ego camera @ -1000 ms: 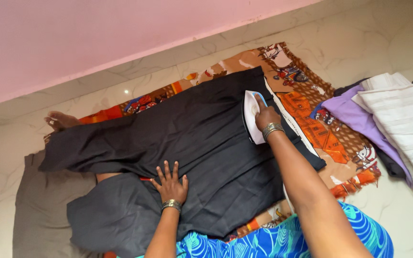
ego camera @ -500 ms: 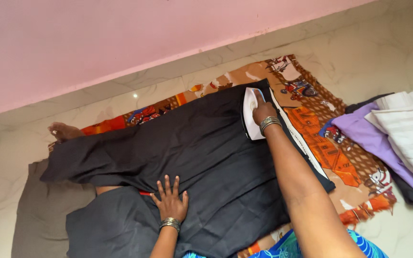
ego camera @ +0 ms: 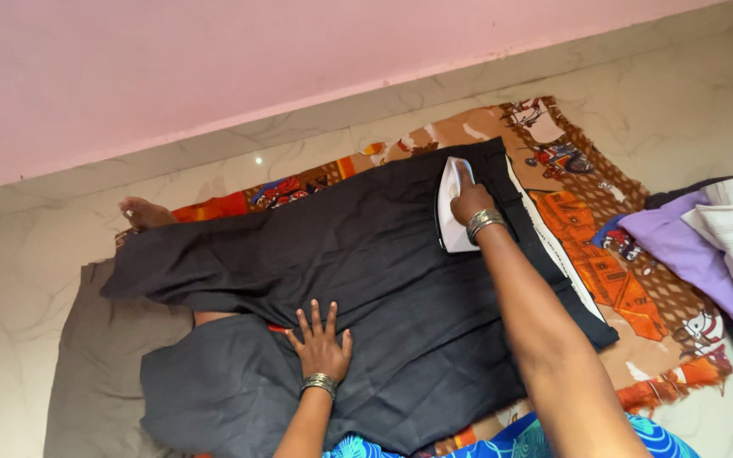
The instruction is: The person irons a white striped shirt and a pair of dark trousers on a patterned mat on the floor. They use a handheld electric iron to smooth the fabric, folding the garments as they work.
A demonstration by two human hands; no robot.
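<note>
A black garment (ego camera: 366,263) lies spread over a patterned orange and brown cloth (ego camera: 604,246) on the floor. My right hand (ego camera: 471,203) grips the handle of a white iron (ego camera: 450,208) that rests on the garment near its far right end. My left hand (ego camera: 321,343) lies flat, fingers spread, on the near part of the black garment. Both wrists wear metal bangles.
A pile of folded clothes (ego camera: 714,246), purple, white and dark, sits at the right. A bare foot (ego camera: 142,212) shows past the garment's left end. A grey cloth (ego camera: 99,373) lies at the near left. A pink wall (ego camera: 214,59) borders the marble floor (ego camera: 680,102).
The iron and my right hand slid a little along the garment's far right end. My left hand stayed flat on the cloth. The camera view shifted, so everything sits further right.
</note>
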